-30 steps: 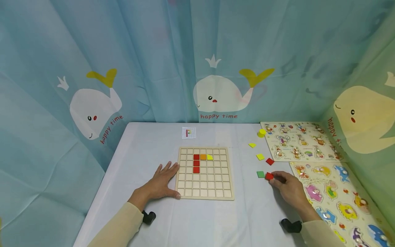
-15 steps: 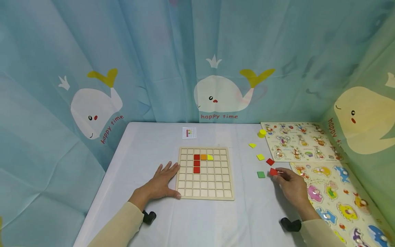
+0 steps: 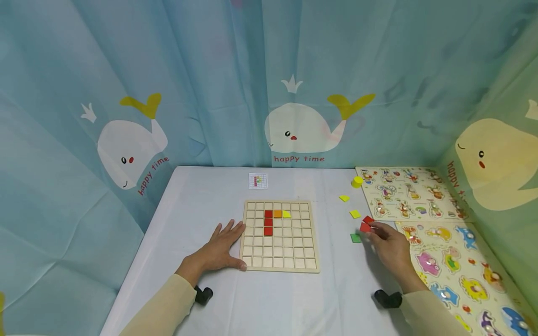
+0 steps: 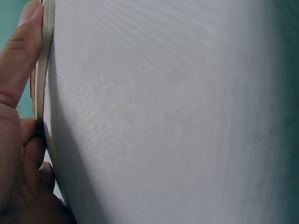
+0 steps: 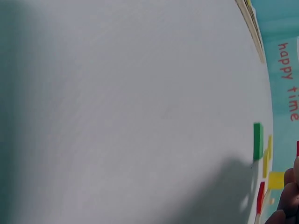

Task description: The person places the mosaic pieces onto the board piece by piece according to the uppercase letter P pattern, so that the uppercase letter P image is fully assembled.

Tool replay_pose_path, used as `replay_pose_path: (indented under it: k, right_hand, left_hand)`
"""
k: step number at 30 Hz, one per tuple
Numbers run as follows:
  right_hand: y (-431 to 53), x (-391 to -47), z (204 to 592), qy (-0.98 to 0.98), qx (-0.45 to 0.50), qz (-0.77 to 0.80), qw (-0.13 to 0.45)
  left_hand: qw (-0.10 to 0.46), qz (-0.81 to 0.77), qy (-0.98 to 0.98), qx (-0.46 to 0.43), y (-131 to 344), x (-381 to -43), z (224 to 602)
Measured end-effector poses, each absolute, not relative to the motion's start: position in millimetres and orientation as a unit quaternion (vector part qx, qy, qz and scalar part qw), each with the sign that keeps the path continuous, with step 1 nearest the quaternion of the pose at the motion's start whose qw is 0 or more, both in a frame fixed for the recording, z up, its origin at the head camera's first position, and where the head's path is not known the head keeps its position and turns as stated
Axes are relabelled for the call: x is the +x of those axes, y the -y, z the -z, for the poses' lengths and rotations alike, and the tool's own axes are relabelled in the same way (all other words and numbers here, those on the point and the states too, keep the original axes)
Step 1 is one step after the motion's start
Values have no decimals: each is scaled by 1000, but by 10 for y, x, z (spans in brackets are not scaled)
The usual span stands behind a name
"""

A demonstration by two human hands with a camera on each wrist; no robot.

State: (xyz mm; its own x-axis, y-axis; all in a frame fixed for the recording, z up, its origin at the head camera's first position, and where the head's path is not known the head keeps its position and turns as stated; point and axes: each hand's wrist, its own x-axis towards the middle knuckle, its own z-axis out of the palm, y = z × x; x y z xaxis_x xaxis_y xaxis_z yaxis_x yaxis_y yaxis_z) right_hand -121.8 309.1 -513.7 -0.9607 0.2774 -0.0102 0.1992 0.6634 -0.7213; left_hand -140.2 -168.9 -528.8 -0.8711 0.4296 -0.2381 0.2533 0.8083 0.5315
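Observation:
My left hand rests with spread fingers against the left edge of a wooden grid board. In the left wrist view its thumb lies along the board's edge. Three red square tiles stand in one column of the grid, with an orange tile and a yellow tile beside the top one. Off to the right, my right hand pinches a red square tile between thumb and fingers. That tile overlaps another red tile in the head view, just above a green tile.
A small printed pattern card lies behind the board. Yellow tiles and a yellow cylinder are at the right. Two picture puzzle boards cover the table's right side. A whale-print curtain hangs behind.
My right hand has lifted the red tile away from beside the green one, first rightward, then back left and up toward the other red tile. The left hand has stayed put.

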Motion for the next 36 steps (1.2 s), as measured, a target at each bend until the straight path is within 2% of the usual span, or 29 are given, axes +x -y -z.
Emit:
replay_pose_path:
  k: [7, 14, 24, 36]
  right_hand:
    - [-2950, -1298, 5105, 909, -109, -393, 81]
    - [-2767, -1391, 5045, 904, -113, -408, 65]
    - [-2513, -1483, 4973, 898, -73, -424, 92]
    - [-2205, -1532, 4979, 883, -62, -458, 82]
  left_hand:
    - [179, -250, -932, 194, 1696, -1410, 5280]
    - [181, -251, -930, 200, 1706, -1427, 5276]
    - [184, -247, -932, 192, 1694, -1434, 5284]
    - [175, -254, -932, 189, 1686, -1430, 5308]
